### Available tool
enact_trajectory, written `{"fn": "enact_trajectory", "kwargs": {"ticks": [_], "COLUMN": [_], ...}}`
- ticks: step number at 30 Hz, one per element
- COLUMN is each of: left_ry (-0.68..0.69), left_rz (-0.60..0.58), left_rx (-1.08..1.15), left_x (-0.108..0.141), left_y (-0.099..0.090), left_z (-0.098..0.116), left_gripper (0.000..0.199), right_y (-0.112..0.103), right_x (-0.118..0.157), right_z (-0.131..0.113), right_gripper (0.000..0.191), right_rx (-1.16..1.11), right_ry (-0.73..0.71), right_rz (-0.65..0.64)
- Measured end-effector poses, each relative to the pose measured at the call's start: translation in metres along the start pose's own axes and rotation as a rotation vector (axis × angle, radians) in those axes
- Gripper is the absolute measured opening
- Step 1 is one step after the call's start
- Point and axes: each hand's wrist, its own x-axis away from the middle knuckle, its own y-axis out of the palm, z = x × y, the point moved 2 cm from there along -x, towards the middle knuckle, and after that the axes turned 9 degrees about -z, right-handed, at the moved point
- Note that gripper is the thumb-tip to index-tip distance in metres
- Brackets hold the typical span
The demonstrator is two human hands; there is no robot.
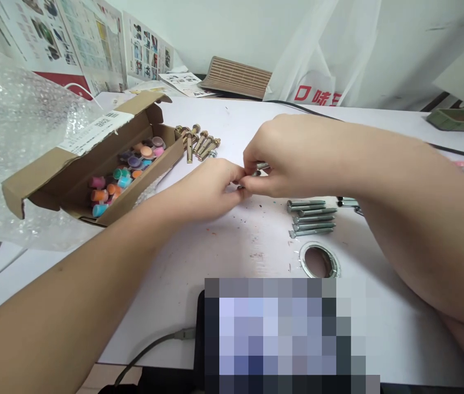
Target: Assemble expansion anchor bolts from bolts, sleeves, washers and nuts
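Over the middle of the white table point(232, 246), my left hand point(211, 189) and my right hand point(285, 156) meet at the fingertips. Small metal parts show between the fingers of my right hand. My left thumb and fingers are pinched at a small dark piece, mostly hidden. Just behind my left hand lie brass-coloured anchor bolts point(205, 146). Several silver bolts point(314, 219) lie in a row below my right wrist, with a metal ring point(319, 260) nearer the front.
An open cardboard box point(150, 178) of colourful small pots stands at the left, beside bubble wrap point(30, 126). A cabled device with a blurred screen point(273, 334) is at the front. A green tray point(457, 119) sits back right; a plastic bag point(326, 54) hangs behind.
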Motion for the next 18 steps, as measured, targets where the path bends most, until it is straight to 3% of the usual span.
{"fn": "enact_trajectory", "kwargs": {"ticks": [6, 12, 18], "left_ry": [-0.106, -0.241, -0.284], "left_rz": [-0.009, 0.070, 0.123], "left_rx": [0.057, 0.132, 0.116], "left_x": [0.000, -0.001, -0.003], "left_y": [-0.002, -0.005, -0.007], "left_z": [-0.004, -0.015, -0.019], "left_gripper": [0.015, 0.022, 0.013], "right_y": [0.000, 0.009, 0.018], "right_x": [-0.008, -0.014, -0.021], "right_z": [-0.015, -0.009, -0.008], "right_gripper": [0.024, 0.026, 0.032], "right_rx": [-0.011, -0.293, -0.510], "right_ry": [-0.071, -0.091, -0.256], "right_rz": [0.078, 0.242, 0.263]}}
